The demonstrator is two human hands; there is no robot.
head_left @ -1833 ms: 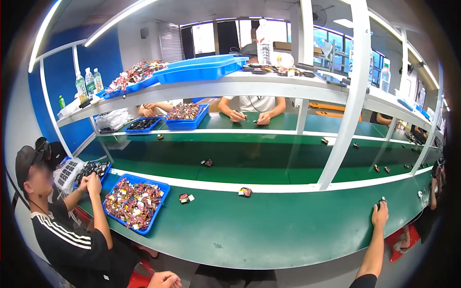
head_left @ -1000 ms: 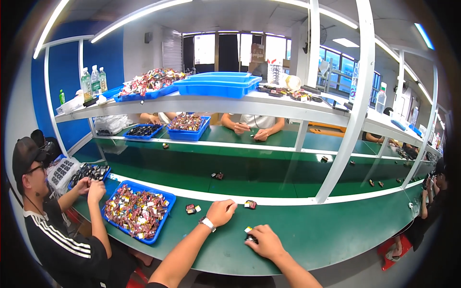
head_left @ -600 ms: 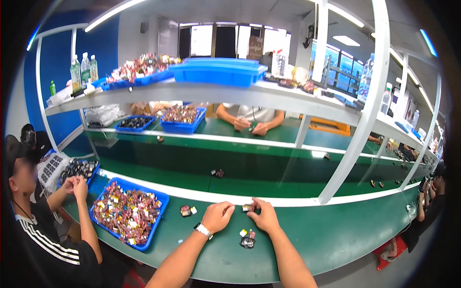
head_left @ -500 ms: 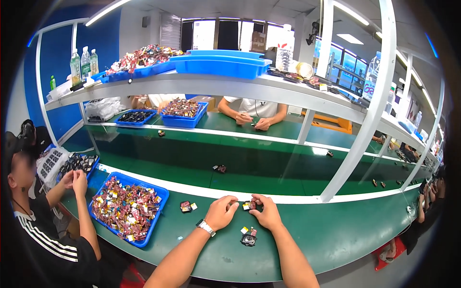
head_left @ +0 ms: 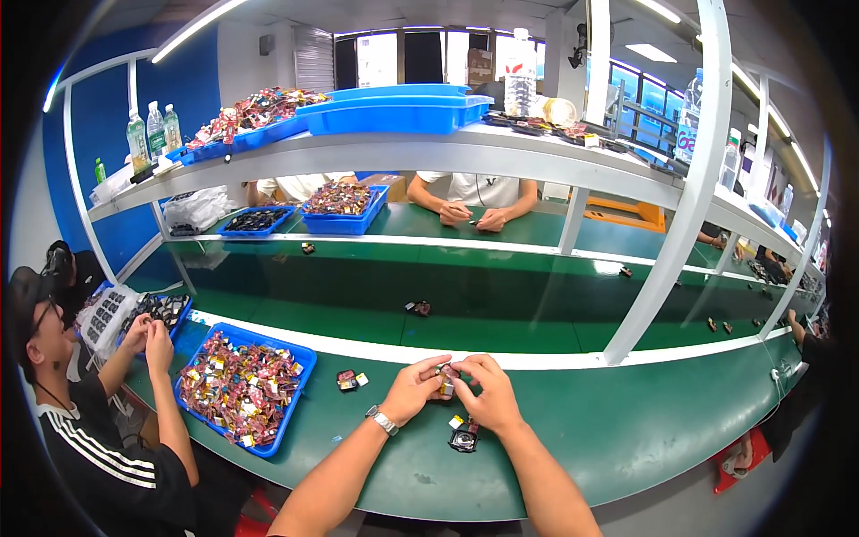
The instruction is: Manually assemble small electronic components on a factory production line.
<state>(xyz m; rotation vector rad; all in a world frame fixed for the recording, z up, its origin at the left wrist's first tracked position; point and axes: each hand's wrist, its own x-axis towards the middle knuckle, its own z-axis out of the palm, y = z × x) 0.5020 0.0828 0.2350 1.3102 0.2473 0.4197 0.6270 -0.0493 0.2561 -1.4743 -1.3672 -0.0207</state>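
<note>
Both my hands meet over the green bench, around a small electronic part [head_left: 446,382] with a reddish circuit piece and a pale label. My left hand [head_left: 410,394] has its thumb and fingers closed on the part's left side. From the right, the fingers of my right hand [head_left: 488,396] pinch the same part, hiding much of it. Just below the hands lies a black-framed module [head_left: 463,439] with yellow and red pieces attached. Left of my left hand rests another small black and red module [head_left: 348,381] with a yellowish tab.
A blue tray [head_left: 302,394] heaped with reddish parts stands at left, beside a seated co-worker [head_left: 107,438]. Beyond a white rail, a dark green belt [head_left: 501,309] carries scattered modules. Overhead runs a shelf [head_left: 385,159] with trays and bottles; a white post [head_left: 667,224] rises at right.
My left hand has joined my right on the small part, which has moved slightly left and now sits between both hands. Modules on the belt have shifted right.
</note>
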